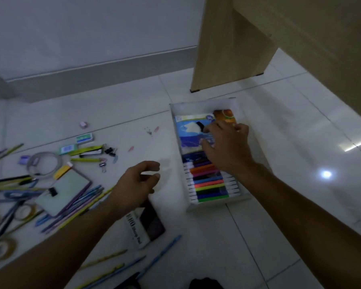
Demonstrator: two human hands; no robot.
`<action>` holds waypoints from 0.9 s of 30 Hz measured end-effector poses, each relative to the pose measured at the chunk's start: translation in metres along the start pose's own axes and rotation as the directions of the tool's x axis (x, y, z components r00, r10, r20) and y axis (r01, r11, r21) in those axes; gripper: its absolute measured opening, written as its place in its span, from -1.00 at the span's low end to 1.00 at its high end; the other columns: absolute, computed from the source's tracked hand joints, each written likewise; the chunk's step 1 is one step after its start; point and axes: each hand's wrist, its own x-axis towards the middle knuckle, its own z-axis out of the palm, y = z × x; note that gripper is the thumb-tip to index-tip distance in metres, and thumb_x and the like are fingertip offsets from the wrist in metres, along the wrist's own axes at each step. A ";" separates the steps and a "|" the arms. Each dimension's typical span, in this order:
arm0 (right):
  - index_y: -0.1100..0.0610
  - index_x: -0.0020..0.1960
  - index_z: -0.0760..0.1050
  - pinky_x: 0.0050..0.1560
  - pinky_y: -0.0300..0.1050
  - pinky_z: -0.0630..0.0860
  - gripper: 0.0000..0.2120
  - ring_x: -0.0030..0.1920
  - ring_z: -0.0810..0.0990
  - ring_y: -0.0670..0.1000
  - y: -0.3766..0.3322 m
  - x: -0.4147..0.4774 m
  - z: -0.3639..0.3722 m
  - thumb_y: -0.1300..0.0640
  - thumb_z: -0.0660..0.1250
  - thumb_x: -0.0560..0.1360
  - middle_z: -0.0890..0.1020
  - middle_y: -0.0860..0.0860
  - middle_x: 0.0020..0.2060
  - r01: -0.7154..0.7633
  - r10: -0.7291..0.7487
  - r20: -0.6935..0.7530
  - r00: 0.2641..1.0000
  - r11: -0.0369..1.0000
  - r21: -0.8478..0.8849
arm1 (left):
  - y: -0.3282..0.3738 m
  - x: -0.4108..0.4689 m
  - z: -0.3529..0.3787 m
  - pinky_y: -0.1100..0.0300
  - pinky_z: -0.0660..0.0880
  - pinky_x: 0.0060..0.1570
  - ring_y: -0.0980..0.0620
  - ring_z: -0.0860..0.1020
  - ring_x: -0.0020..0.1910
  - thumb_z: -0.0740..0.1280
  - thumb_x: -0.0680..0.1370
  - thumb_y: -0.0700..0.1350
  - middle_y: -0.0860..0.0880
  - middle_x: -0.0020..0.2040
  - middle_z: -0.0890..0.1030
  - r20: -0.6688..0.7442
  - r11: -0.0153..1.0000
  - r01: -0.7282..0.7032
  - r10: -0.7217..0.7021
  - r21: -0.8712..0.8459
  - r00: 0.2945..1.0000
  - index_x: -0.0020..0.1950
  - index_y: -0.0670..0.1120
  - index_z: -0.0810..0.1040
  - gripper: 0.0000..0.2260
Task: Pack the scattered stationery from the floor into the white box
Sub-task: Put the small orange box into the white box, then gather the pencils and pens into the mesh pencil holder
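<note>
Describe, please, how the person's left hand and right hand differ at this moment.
The left hand hovers over the floor beside the white box; the right hand reaches inside it. The left hand holds nothing, fingers loosely curled; the right hand's fingertips touch the orange packet. Both are bare, backs facing the camera.

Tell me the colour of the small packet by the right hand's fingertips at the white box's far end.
The packet is orange; head view.

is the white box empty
No, a row of coloured markers and a blue packet lie inside the white box.
</note>
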 end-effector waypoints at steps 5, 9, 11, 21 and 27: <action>0.02 -0.02 0.55 0.05 0.04 0.21 -0.81 -0.06 0.62 0.07 -0.082 0.014 0.009 -0.04 0.28 0.45 0.63 -0.05 -0.09 0.188 -0.191 0.022 0.981 0.976 0.107 | -0.022 -0.015 -0.070 0.12 0.61 -0.16 0.07 0.59 -0.13 0.33 0.57 -0.12 0.01 0.07 0.59 -0.021 0.986 0.141 -0.140 0.091 0.990 0.03 -0.02 0.56 -0.93; 0.01 -0.04 0.55 0.01 0.01 0.19 -0.81 -0.13 0.63 0.07 -0.153 0.014 0.033 -0.05 0.27 0.43 0.64 -0.05 -0.13 0.332 -0.365 0.123 0.923 0.916 0.225 | -0.036 -0.034 -0.121 0.12 0.58 -0.12 0.02 0.59 -0.12 0.33 0.56 -0.10 0.02 0.03 0.59 -0.106 0.961 0.214 -0.198 0.172 0.974 0.12 -0.06 0.55 -0.85; 0.03 -0.06 0.56 0.00 -0.01 0.18 -0.79 -0.14 0.62 0.06 -0.187 0.012 0.046 -0.05 0.25 0.43 0.63 -0.05 -0.15 0.381 -0.442 0.169 0.881 0.874 0.301 | -0.045 -0.048 -0.142 0.08 0.58 -0.04 -0.05 0.62 -0.05 0.34 0.55 -0.08 0.02 0.02 0.61 -0.151 0.946 0.258 -0.230 0.197 0.961 0.07 -0.01 0.56 -0.88; -0.01 0.13 0.47 0.17 -0.04 0.19 -0.79 0.06 0.53 0.01 -0.321 0.001 0.103 -0.07 0.21 0.57 0.50 -0.10 -0.03 0.468 -0.661 0.454 0.598 0.747 0.472 | -0.142 -0.144 -0.231 0.29 0.42 -0.20 -0.02 0.55 -0.09 0.42 0.47 -0.21 -0.08 -0.06 0.56 -0.655 0.923 0.375 -0.233 0.083 0.719 0.02 -0.10 0.53 -0.84; 0.05 0.08 0.48 0.20 -0.01 0.33 -0.79 0.02 0.53 0.08 -0.358 -0.010 0.130 -0.05 0.25 0.55 0.53 -0.02 -0.10 0.465 -0.666 0.556 0.496 0.745 0.477 | -0.200 -0.152 -0.283 -0.11 0.34 0.26 -0.28 0.32 0.33 0.48 0.43 -0.02 -0.29 0.34 0.33 -0.886 0.816 0.576 -0.234 0.044 0.399 0.38 -0.26 0.30 -0.35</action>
